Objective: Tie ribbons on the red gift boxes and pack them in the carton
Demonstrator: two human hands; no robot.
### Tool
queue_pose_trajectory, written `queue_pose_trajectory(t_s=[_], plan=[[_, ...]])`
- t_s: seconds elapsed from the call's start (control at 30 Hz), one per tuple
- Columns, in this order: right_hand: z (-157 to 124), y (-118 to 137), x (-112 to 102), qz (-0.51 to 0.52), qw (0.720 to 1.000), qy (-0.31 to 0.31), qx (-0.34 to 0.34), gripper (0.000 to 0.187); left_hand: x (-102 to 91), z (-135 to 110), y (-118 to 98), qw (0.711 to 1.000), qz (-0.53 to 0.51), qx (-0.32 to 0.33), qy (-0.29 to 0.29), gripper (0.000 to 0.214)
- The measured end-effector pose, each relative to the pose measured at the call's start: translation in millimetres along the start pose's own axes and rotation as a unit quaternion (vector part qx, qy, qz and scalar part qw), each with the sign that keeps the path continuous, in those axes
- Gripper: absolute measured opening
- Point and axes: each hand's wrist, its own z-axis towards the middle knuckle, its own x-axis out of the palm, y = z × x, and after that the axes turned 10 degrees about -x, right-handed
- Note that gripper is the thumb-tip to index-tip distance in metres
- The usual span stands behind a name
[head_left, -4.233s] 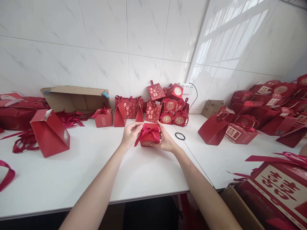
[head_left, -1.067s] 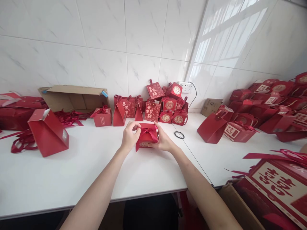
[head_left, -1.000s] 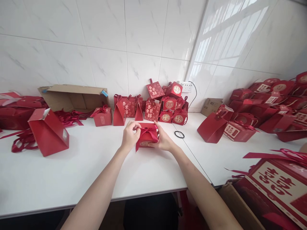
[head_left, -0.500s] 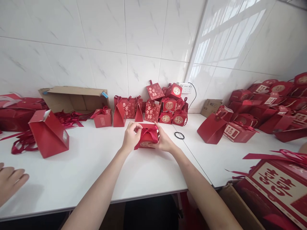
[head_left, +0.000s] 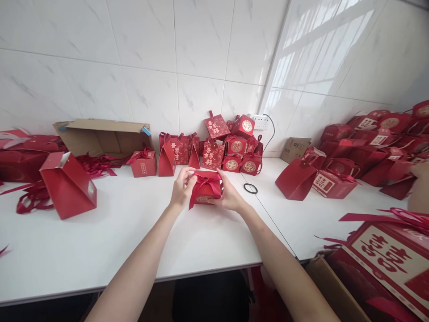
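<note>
Between my hands a small red gift box (head_left: 204,198) sits on the white table (head_left: 208,241), with a red ribbon bow (head_left: 208,180) across its top. My left hand (head_left: 182,187) is at the box's left side, thumb and fingers closed on the ribbon near its left loop. One ribbon tail hangs down by that hand. My right hand (head_left: 228,193) grips the right side of the box, its thumb along the lower front edge. A round gold print shows on the front, partly covered by the bow and thumb.
Several red gift boxes (head_left: 214,154) stand along the wall, and more are piled at the right. A cardboard box (head_left: 100,138) with loose ribbons (head_left: 95,164) is at the back left. A black ring (head_left: 250,188) lies right of my hands. At the right edge is a person's arm (head_left: 419,185).
My left fingers have shifted slightly left along the ribbon, and its tail now hangs lower. Another person's hand has left the left edge; an arm shows more at the right.
</note>
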Motion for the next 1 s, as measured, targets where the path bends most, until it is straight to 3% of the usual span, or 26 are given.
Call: queue_pose_trajectory(t_s=[0.13,0.2,0.37,0.73,0.8,0.9,1.0], plan=[[-0.1,-0.4,0.7,-0.002,1.0,-0.003,-0.002,0.114,1.1,4.1,0.6,0.992,0.035,-0.092,-0.08,0.035],[-0.1,-0.1,0.5,-0.004,1.0,-0.001,-0.004,0.114,1.6,6.0,1.0,0.989,0.059,-0.111,-0.078,0.038],[0.2,2.3,-0.3,0.0,1.0,-0.001,-0.003,0.114,2.4,6.3,-1.5,0.995,0.055,-0.084,-0.022,0.03],[0.4,4.4,-1.9,0.067,0.997,0.015,0.023,0.116,15.0,-1.2,9.2,0.993,0.054,-0.051,-0.089,0.018],[0.7,7.2,-4.4,0.104,0.994,0.008,0.033,0.1,16.0,-3.2,10.4,0.993,0.059,-0.041,-0.089,0.018],[1.5,8.1,-4.8,0.147,0.985,-0.07,0.057,0.066,16.5,-5.9,11.0,0.994,0.067,-0.024,-0.082,0.017],[3.3,5.4,-2.6,0.197,0.965,-0.154,0.08,0.054,17.4,-8.0,10.9,0.994,0.082,-0.001,-0.073,0.016]])
